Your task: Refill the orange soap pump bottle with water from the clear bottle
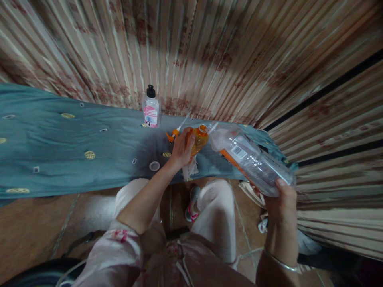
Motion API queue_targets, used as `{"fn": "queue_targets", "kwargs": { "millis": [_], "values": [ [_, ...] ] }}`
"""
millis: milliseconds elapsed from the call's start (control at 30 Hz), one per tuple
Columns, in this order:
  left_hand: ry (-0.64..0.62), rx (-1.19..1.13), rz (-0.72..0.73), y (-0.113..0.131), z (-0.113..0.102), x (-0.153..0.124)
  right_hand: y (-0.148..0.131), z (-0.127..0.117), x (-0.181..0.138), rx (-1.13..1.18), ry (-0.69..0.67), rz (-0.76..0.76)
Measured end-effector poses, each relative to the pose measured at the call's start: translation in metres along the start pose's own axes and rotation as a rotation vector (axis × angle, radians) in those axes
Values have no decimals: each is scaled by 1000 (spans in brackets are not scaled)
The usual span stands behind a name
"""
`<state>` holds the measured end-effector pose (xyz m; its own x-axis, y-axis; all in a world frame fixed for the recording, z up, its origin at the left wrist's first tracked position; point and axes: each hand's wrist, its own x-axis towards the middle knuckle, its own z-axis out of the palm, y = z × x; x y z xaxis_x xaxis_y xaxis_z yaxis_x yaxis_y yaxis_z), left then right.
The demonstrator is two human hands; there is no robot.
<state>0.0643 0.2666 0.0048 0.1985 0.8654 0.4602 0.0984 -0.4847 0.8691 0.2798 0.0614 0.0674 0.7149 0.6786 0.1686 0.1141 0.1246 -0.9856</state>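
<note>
My left hand (183,148) is wrapped round a small orange bottle (201,139), its uncapped neck facing up. In my right hand (281,195) is a large clear plastic bottle (254,159) with a barcode label, gripped near its base and tilted so its mouth sits close beside the orange bottle's neck. Whether liquid runs between them I cannot tell. An orange pump top (172,135) with a white tube lies just left of my left hand. Under that hand a white cloth or tissue (190,168) hangs at the front edge.
A clear bottle with a black cap and pink label (151,111) stands at the back of the teal cloth-covered surface (60,151). A round whitish lid (154,166) lies near its front edge. A pleated curtain (179,59) hangs behind. Tiled floor (98,211) shows below.
</note>
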Motion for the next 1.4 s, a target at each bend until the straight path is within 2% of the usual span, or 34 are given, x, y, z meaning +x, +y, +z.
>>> {"fn": "queue_targets", "kwargs": {
  "millis": [833, 1400],
  "values": [
    [6, -19, 0, 0, -1, 0, 1, 0, 1, 14, 7, 5],
    [6, 45, 68, -3, -1, 0, 1, 0, 0, -2, -5, -24]
  ]
}}
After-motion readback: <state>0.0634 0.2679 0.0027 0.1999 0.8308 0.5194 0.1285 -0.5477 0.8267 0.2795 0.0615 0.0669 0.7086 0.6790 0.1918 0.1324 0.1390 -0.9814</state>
